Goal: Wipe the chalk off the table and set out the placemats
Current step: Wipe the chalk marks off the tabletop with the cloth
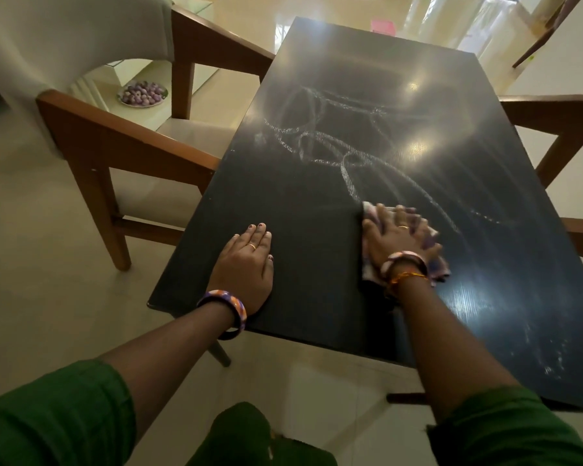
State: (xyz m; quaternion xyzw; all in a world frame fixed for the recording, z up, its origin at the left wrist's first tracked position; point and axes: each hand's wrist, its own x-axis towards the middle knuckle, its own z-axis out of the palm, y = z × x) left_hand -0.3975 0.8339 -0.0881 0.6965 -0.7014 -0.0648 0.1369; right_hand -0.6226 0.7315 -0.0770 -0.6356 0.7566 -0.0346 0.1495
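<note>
The chalk [334, 142] lies as looping white scribbles across the middle of the dark desk [310, 203], with fainter smears trailing toward the right side and a few flecks near the right front corner. A checked cloth [433, 264] is pressed flat onto the desk at the near end of those lines, under the right hand [398, 237]; its fingers [381, 213] lie spread and straight over the cloth, pressing rather than gripping, which suits a broad sweeping wipe. The left hand [246, 260] rests palm down on the bare desk near the front edge, fingers straight and close together, probably to brace the body while leaning forward over the work. Most of the chalk remains, so the wiping looks only begun.

No placemats are in sight. Wooden chairs [122, 142] stand tight against both long sides of the desk, the left one with a pale cushioned back, and they would likely hinder reaching the far end from the sides. On the floor beyond the left chair sits a plate of purple bulbs [142, 94], perhaps onions.
</note>
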